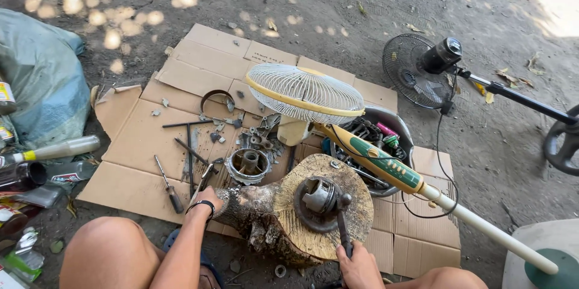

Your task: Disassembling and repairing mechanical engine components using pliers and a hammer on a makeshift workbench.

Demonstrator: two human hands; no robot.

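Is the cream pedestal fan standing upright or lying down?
Lying down: the cream fan slants across the cardboard and tool bowl.

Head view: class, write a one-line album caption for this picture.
Right hand holds a hammer over a motor part on a log; left hand rests beside it, fans nearby.

I see a cream fan [304, 93] with a white wire grille banded in yellow; its stem [379, 162] is green with yellow buttons, then a white pole [488, 229]. The second fan [422, 72] is black. The cardboard [145, 138] is plain tan. The stump [283, 216] shows pale ringed wood and grey-brown bark. The sack [39, 78] is blue-grey. My left wrist carries a black band [202, 204].
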